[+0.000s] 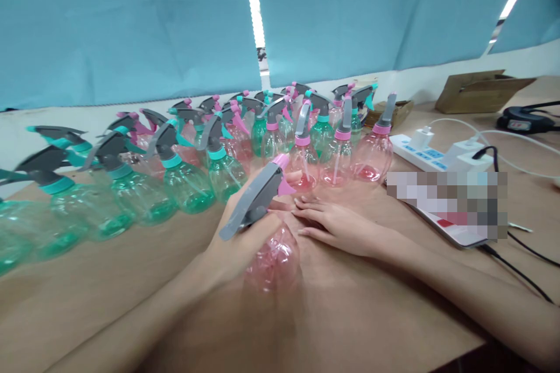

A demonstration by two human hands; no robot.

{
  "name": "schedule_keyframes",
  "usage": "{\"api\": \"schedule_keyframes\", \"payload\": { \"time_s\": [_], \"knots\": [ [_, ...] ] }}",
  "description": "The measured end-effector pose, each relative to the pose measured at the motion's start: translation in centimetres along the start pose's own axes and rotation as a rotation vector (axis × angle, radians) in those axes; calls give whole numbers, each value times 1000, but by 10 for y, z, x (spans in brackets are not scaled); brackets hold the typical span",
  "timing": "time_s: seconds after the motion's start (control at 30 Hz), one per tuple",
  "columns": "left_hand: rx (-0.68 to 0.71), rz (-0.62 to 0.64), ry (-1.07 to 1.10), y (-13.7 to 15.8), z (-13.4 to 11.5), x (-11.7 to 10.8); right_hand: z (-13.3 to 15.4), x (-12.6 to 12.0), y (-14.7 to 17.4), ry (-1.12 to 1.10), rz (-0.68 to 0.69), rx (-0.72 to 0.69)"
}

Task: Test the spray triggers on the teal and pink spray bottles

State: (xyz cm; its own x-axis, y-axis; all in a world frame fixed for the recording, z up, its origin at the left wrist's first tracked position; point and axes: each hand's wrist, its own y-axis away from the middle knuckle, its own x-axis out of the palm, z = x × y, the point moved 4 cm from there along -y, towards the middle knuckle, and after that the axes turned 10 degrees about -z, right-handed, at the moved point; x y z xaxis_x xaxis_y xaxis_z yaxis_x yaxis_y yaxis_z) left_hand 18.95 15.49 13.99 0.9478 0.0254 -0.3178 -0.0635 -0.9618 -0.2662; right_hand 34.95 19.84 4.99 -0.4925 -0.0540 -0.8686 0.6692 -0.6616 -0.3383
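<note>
We have a pink bottle lying tilted on the table, close in front of us, its grey sprayer pointing up and to the left. Our left hand is wrapped around the neck just under the sprayer, fingers closed on it. Our right hand lies flat on the table just beside the neck, fingers stretched out and loosely together, their tips touching or nearly touching the collar; it grips nothing.

We judge the step to be the fitting or checking of the sprayer on this bottle: the head sits on the neck, and whether it is screwed tight we cannot tell. The next move, as we see it, calls for the right fingers to close on the collar or the bottle's body while the left holds steady, with care that the thin clear plastic does not buckle or roll.

Behind the bottle stands a crowd of finished ones: green bottles with teal collars to the left, more pink bottles to the right, all upright and packed close. To the right of these lies a white power strip with chargers plugged in and black cables trailing off. Further back right sit a cardboard box and a black device. A blue curtain hangs behind the table.
</note>
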Motion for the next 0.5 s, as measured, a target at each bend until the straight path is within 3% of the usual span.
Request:
{"api": "schedule_keyframes", "payload": {
  "time_s": [0.17, 0.5],
  "knots": [
    [-106, -40, -27, 4, 12, -5, 2, -2, 0, -10, -1, -2],
    [-27, -24, -8, 2, 8, -7, 1, -2, 0, -44, -14, -4]
  ]
}}
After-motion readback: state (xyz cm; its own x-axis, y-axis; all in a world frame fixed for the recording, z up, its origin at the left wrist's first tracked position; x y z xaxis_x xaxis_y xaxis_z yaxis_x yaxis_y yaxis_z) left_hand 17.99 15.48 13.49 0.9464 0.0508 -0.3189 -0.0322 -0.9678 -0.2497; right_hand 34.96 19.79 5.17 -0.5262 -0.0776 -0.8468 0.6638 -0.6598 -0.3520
